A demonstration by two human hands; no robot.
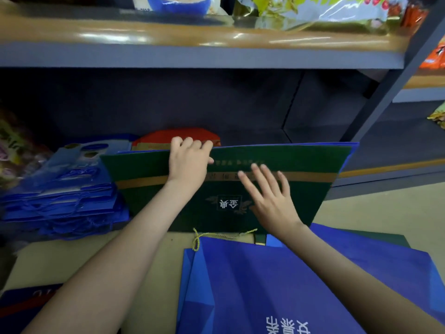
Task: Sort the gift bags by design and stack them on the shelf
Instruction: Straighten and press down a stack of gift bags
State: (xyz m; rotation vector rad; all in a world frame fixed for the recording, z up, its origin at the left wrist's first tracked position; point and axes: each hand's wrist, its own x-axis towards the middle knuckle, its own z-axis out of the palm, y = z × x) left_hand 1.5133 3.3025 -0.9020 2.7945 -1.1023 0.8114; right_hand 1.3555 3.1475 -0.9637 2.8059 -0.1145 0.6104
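Grey metal shelving (375,112) is filling my remote feed, with a glossy brown upper board (192,32) carrying snack packets (313,10). On the lower level I am seeing 1 green gift bag (301,165) with a gold band lying tilted, its printed face toward me and its far edge raised. The left hand (189,160) is gripping that far edge, fingers curled over it and thumb lying on the face. The right hand (269,196) is lying over the bag's face with its fingers straight and spread apart; I cannot tell whether the palm is pressing down. A blue edge is showing just behind the green bag along its top and right side. The bag's yellow cord handle (216,235) is trailing toward me onto a brown cardboard surface (72,259). To the left, a stack of blue gift bags (65,196) is resting beside it, and a red bag (178,137) is peeking out behind the left hand. Nearest me, blue fabric bags (265,285) with white characters are lying flat under my right forearm.
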